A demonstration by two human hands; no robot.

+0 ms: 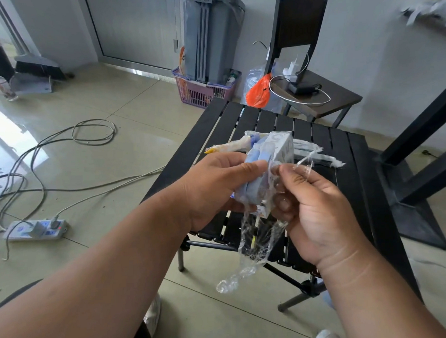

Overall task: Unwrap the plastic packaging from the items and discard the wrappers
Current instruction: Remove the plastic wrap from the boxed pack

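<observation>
My left hand (pixel 215 186) grips a light blue and white box-shaped item (pixel 267 167) above the near half of the black slatted table (pixel 342 149). My right hand (pixel 316 206) pinches the clear plastic wrap (pixel 257 241) that clings to the item's right side. A loose tail of that wrap hangs down below both hands, twisted at its end. Behind the item, several long items in plastic wrap (pixel 231 145) lie across the table, one with a yellow tip at the left and others (pixel 315 153) poking out at the right.
A dark side table (pixel 341 99) with a charger and white cable stands behind, an orange bag (pixel 258 91) hanging at its edge. A purple basket (pixel 201 91) sits by the wall. Cables and a power strip (pixel 34 229) lie on the tiled floor at left.
</observation>
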